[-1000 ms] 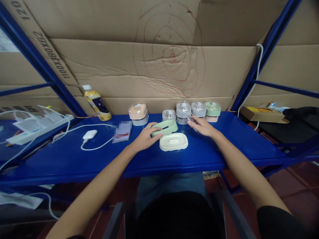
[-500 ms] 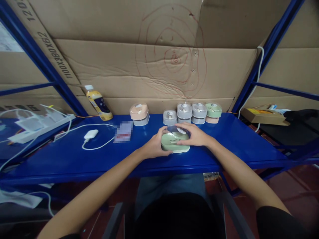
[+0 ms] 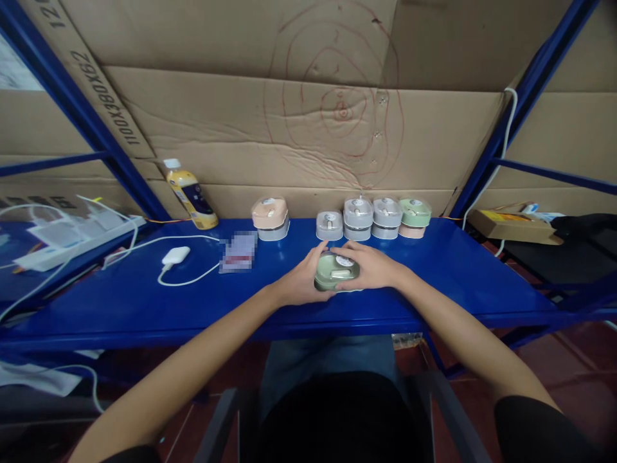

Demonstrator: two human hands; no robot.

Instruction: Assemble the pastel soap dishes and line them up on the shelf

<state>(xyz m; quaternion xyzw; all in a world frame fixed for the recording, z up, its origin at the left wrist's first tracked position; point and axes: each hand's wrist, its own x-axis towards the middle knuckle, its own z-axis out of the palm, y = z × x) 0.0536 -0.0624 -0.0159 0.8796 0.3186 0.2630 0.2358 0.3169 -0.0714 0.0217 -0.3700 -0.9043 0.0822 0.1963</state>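
Between my hands, low over the blue table [image 3: 270, 312], is a green box [image 3: 328, 276] with a clear lid and a round white label. My left hand [image 3: 303, 278] is wrapped round its left side, thumb at the near edge. From the right, my right hand [image 3: 370, 267] grips the box, its thumb across the front by a pale tab. The fingers partly hide the box's sides and base. Behind my hands stand a single grey box [image 3: 330, 226], two grey stacks [image 3: 357, 220] [image 3: 386, 218] and a green box on a pink one [image 3: 415, 218].
A pink box stacked on a grey one [image 3: 270, 220] stands left of the grey boxes. Further left are a blurred flat item [image 3: 238, 251], a white charger [image 3: 176, 255] with cable and a yellow bottle [image 3: 191, 196]. A cardboard wall [image 3: 216, 128] backs the table.
The clear lid, raised and tilted half a second ago, now sits lower on the green box. My hands have drawn closer round it, and the view has shifted slightly.
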